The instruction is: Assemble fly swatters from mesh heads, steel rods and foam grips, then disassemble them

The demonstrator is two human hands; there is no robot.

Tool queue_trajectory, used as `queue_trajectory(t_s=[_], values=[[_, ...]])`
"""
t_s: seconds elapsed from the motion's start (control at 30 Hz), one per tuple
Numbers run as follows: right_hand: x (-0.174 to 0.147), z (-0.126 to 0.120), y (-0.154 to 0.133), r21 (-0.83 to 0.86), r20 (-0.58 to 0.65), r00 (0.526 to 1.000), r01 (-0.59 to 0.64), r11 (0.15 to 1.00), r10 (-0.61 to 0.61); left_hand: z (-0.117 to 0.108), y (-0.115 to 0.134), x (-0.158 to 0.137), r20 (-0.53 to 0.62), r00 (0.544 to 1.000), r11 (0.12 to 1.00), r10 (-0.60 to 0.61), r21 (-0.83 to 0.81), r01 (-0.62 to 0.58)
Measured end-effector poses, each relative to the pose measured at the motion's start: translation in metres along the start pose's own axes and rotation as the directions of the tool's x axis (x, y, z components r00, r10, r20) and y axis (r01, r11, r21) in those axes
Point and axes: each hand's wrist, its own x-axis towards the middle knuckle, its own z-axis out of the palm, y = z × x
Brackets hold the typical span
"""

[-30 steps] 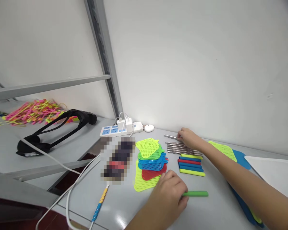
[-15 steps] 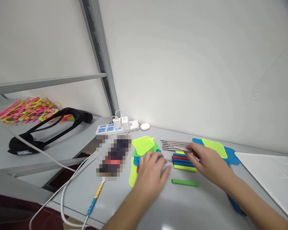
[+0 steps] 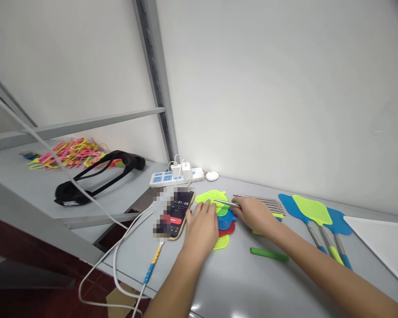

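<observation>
R hand (image 3: 252, 214) is gripping a metal rod (image 3: 223, 202), thumb & fingers clamped on it; the rod's bare end is pointing left, crossing the mesh heads (image 3: 225, 223) in this view. L hand (image 3: 202, 225) is lying palm-down over the left part of the heads; its fingertips aren't showing well, so can't tell if they're pinching one or just resting. The heads are sitting in an overlapping pile: yel-green on top, then green, blue, red, w/ another yel-green at the near edge. Phone (image 3: 181, 212) is lying just left of L hand. More rods (image 3: 272, 204) are lying side by side behind R hand. Some tubes (image 3: 277, 216) are peeking out round R wrist, mostly hidden. A green tube (image 3: 269, 254) is lying apart, nearer the front. Three swatters (image 3: 315, 210), 2 blue + 1 yel-green, are lying further right, near a white sheet (image 3: 381, 238).
</observation>
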Motion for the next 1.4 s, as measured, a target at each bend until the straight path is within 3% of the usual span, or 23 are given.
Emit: queue_trajectory(t_s=[0.2, 0.33, 0.43, 0.57, 0.63, 0.7, 0.77, 0.8, 0.87, 0.93, 0.97, 1.03, 1.1, 1.17, 1.3, 1.4], values=[[0.008, 0.005, 0.000, 0.063, 0.023, 0.999, -0.046, 0.997, 0.045, 0.001, -0.001, -0.004, -0.025, 1.000, 0.999, -0.017, -0.035, 0.016], [-0.005, -0.015, 0.010, 0.110, 0.053, 0.996, -0.082, 0.991, 0.077, 0.000, 0.000, -0.006, -0.034, 0.999, 0.997, -0.014, -0.081, 0.011], [-0.026, -0.038, 0.028, 0.246, 0.069, 0.988, -0.151, 0.958, 0.138, -0.002, 0.000, -0.007, -0.035, 0.999, 0.993, 0.002, -0.115, -0.006], [-0.068, -0.063, 0.060, 0.545, 0.022, 0.948, -0.277, 0.791, 0.316, -0.006, -0.001, -0.006, -0.035, 0.999, 0.989, 0.016, -0.147, -0.021], [-0.088, -0.067, 0.068, 0.699, 0.048, 0.918, -0.312, 0.643, 0.393, -0.012, 0.003, -0.007, -0.050, 0.999, 0.983, 0.017, -0.181, -0.026], [-0.103, -0.063, 0.066, 0.843, 0.090, 0.905, -0.292, 0.452, 0.415, -0.018, 0.013, -0.013, -0.066, 0.997, 0.940, 0.045, -0.334, -0.065], [-0.111, -0.056, 0.054, 0.926, 0.102, 0.906, -0.238, 0.294, 0.411, -0.023, 0.028, -0.024, -0.048, 0.997, 0.779, 0.067, -0.622, -0.083], [-0.112, -0.051, 0.046, 0.941, 0.103, 0.910, -0.220, 0.257, 0.402, -0.025, 0.037, -0.031, 0.003, 0.998, 0.639, 0.062, -0.768, -0.037], [-0.114, -0.043, 0.026, 0.935, 0.114, 0.931, -0.218, 0.279, 0.348, -0.025, 0.055, -0.044, 0.126, 0.992, 0.293, -0.001, -0.948, 0.121], [-0.116, -0.037, 0.009, 0.882, 0.108, 0.968, -0.200, 0.427, 0.228, -0.024, 0.069, -0.054, 0.254, 0.952, -0.041, -0.170, -0.967, 0.251], [-0.117, -0.035, 0.004, 0.830, 0.109, 0.982, -0.175, 0.529, 0.152, -0.024, 0.073, -0.057, 0.322, 0.907, -0.178, -0.270, -0.943, 0.282], [-0.120, -0.033, 0.001, 0.669, 0.113, 0.993, -0.110, 0.735, 0.046, -0.028, 0.075, -0.060, 0.417, 0.793, -0.329, -0.444, -0.899, 0.288], [-0.124, -0.030, 0.007, 0.469, 0.112, 0.993, -0.092, 0.878, 0.044, -0.033, 0.071, -0.065, 0.415, 0.747, -0.299, -0.519, -0.907, 0.296], [-0.124, -0.026, 0.018, 0.316, 0.102, 0.992, -0.109, 0.942, 0.080, -0.037, 0.064, -0.075, 0.348, 0.756, -0.144, -0.554, -0.935, 0.325], [-0.120, -0.015, 0.032, 0.178, 0.164, 0.985, -0.083, 0.981, 0.054, -0.030, 0.060, -0.100, 0.221, 0.791, 0.211, -0.571, -0.892, 0.401], [-0.117, -0.009, 0.033, 0.110, 0.177, 0.982, -0.086, 0.990, 0.065, -0.015, 0.066, -0.112, 0.136, 0.858, 0.361, -0.495, -0.866, 0.345]])
